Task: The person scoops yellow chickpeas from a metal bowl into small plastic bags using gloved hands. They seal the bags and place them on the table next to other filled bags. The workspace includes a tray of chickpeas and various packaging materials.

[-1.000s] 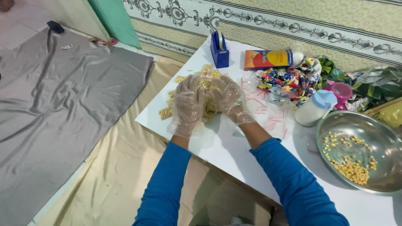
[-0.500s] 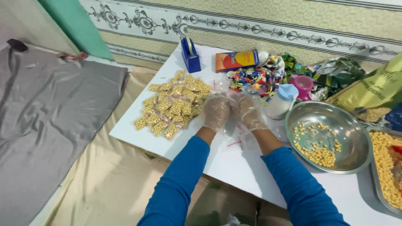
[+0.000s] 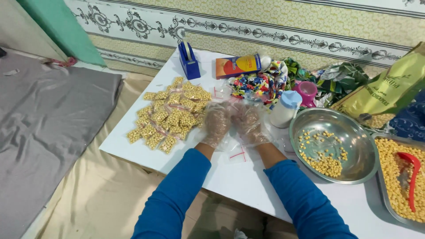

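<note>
Both your gloved hands, left hand (image 3: 216,122) and right hand (image 3: 249,124), have left the packet pile (image 3: 170,118) and now pinch an empty clear bag (image 3: 230,144)

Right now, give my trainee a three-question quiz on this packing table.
1. True or false: the round steel bowl is full to the brim.
2. What lies in the tray of chickpeas? A) red scoop B) knife C) fork
3. On which side of the left hand is the pile of filled packets?

Key: 1. False, only a few chickpeas sit in it. 2. A, the red scoop. 3. Its left; the right hand is on the other side.
</note>
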